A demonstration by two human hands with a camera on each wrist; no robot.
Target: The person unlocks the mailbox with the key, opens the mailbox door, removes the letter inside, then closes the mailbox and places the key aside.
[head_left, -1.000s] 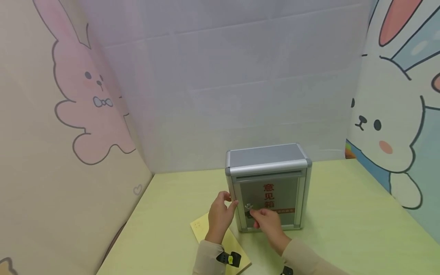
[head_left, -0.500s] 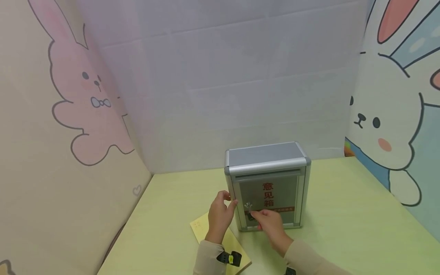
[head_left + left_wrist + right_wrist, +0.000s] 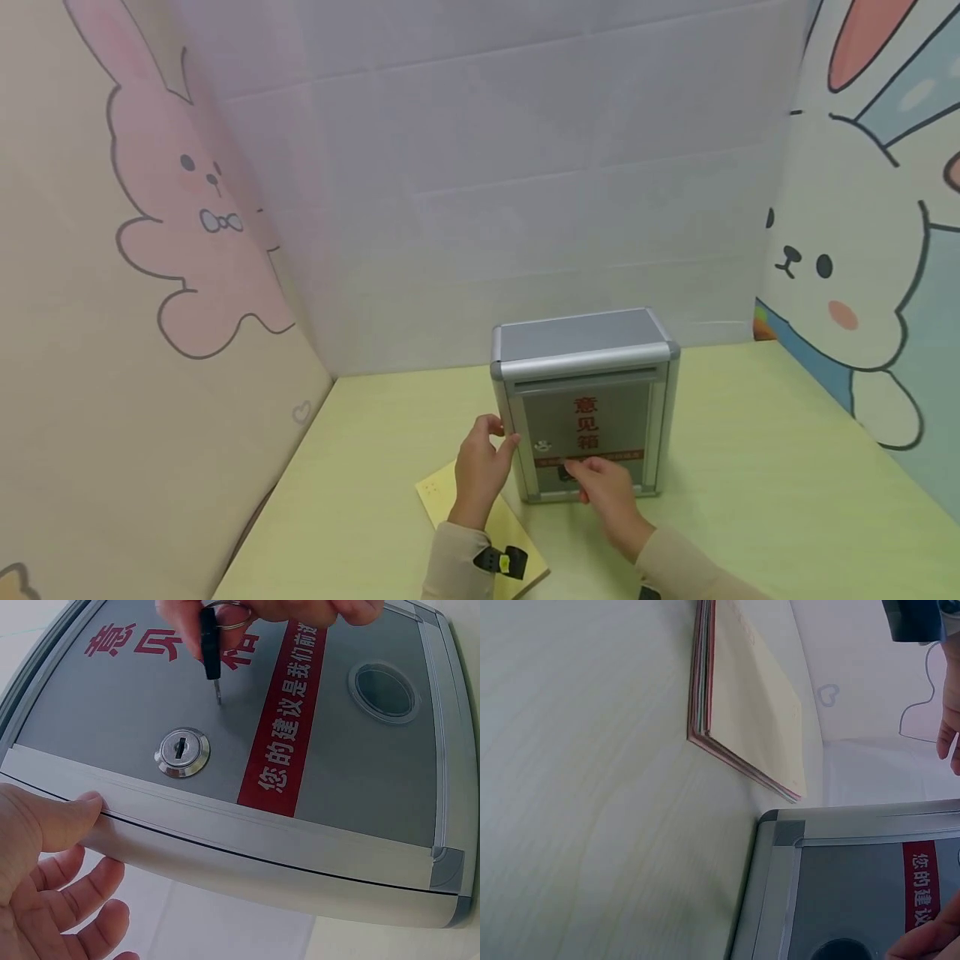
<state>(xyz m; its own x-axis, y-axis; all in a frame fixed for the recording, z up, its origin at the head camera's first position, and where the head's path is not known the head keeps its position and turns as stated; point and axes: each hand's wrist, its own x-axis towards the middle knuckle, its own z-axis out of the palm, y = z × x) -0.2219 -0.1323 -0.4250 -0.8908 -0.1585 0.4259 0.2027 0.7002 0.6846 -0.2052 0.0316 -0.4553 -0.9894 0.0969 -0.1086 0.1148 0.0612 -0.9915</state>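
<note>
A grey metal suggestion box (image 3: 626, 417) with red lettering stands upright on the table. My left hand (image 3: 478, 471) holds the box's left edge, thumb on the front and a fingertip against the side in the left wrist view. In front of the panel, my right hand (image 3: 606, 493) pinches a black-headed key (image 3: 211, 649) that hangs with a metal ring. The key's blade points toward the front panel, apart from the round lock (image 3: 182, 752). That lock's keyhole shows bare. In the right wrist view only a few right fingertips (image 3: 926, 937) show.
A yellow-covered stack of paper or booklets (image 3: 517, 542) lies under the left forearm, beside the box. The pale table (image 3: 375, 475) runs back to a white cloth wall. Rabbit-printed walls (image 3: 855, 275) stand at both sides.
The key has come out of the lock, and my right hand has moved a little right and away with it. My left hand stays at the box's left edge.
</note>
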